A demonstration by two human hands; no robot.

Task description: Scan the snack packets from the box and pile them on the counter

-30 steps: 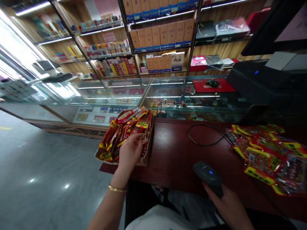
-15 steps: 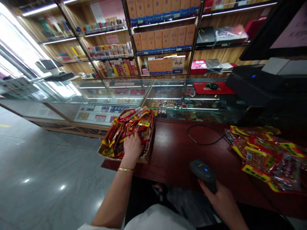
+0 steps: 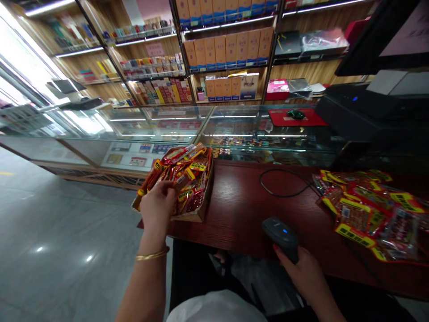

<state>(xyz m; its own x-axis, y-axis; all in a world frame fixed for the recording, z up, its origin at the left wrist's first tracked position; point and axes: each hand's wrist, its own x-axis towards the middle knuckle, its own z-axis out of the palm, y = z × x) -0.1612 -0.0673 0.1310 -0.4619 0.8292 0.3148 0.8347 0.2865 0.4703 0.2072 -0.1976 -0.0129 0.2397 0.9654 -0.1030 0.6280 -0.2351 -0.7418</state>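
An open cardboard box [image 3: 196,217] full of red-and-yellow snack packets stands at the left end of the dark wooden desk. At its near left side my left hand [image 3: 157,203] is closed, fingertips pinching the end of one snack packet [image 3: 182,180] that lies over the others. My fingers partly hide the pinched end. In my right hand [image 3: 306,270] is a dark barcode scanner [image 3: 280,232] with a blue light, gripped by its handle above the desk's front edge. To the right lies a loose pile of similar snack packets [image 3: 357,217].
A black cable [image 3: 281,195] loops across the wooden desk [image 3: 231,210]. Behind it runs a glass display counter [image 3: 234,120] bearing a mouse [image 3: 296,114] on a red mat [image 3: 275,117]. A monitor [image 3: 375,49] overhangs the right side. Boxed goods fill the back shelves.
My left hand has moved left and toward me from the middle of the box, and a packet now shows at its fingertips. The scanner stays in my right hand, almost unmoved.
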